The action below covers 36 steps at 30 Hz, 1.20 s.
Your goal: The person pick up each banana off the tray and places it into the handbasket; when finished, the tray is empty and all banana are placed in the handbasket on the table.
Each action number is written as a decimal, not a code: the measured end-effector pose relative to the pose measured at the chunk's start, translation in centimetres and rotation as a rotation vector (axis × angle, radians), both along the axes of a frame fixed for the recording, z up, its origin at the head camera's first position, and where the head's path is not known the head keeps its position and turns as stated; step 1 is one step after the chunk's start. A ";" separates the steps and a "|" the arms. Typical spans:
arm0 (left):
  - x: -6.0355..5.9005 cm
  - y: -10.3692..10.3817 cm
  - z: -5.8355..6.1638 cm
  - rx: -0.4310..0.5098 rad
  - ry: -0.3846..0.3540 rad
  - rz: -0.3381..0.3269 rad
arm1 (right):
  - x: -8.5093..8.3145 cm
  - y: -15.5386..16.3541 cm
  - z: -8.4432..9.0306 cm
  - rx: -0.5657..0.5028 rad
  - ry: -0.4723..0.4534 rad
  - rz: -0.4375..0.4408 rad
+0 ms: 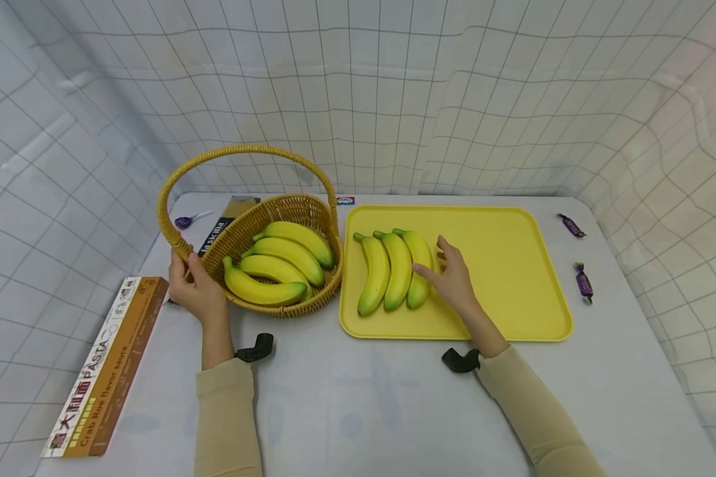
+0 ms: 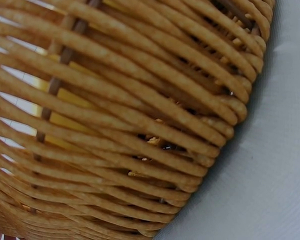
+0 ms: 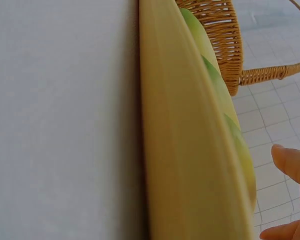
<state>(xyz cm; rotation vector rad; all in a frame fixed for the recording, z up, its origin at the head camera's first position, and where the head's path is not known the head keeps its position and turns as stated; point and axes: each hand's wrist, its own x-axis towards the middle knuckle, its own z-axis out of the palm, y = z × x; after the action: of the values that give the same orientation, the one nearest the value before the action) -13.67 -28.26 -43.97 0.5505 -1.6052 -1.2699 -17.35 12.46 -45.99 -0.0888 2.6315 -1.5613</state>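
A wicker basket (image 1: pixel 274 310) with a tall hooped handle stands left of centre, tilted toward the viewer, with several bananas (image 1: pixel 262 290) lying in it. My left hand (image 1: pixel 198 291) grips it at the left foot of the handle; the left wrist view is filled by its woven wall (image 2: pixel 140 100). On the yellow tray (image 1: pixel 501 278) three bananas (image 1: pixel 397 271) lie side by side near its left edge. My right hand (image 1: pixel 453 278) is just right of them, fingers spread and thumb overlapping the rightmost banana. The right wrist view shows the tray's rim (image 3: pixel 190 125), banana tips and fingertips (image 3: pixel 285 155).
A long pasta box (image 1: pixel 104 368) lies at the left front. Behind the basket are a dark packet (image 1: pixel 229 222) and a purple lollipop (image 1: pixel 183 222). Two purple wrapped candies (image 1: pixel 583 281) lie right of the tray. A small red-and-blue packet (image 1: pixel 345 201) sits at the back edge.
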 end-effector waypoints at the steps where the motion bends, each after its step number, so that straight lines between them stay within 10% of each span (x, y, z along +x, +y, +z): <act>1: 0.0 0.0 0.0 0.007 -0.002 0.002 | -0.1 0.0 -0.1 0.003 -0.010 -0.001; 36: -0.1 -0.1 -0.1 -0.010 0.019 0.010 | -0.3 -0.5 -1.5 0.083 -0.015 0.003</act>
<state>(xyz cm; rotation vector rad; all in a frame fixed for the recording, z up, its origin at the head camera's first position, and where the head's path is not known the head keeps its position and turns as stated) -13.77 -28.38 -44.08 0.5380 -1.5909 -1.2554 -17.65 11.92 -47.51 -0.0755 2.6788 -1.4440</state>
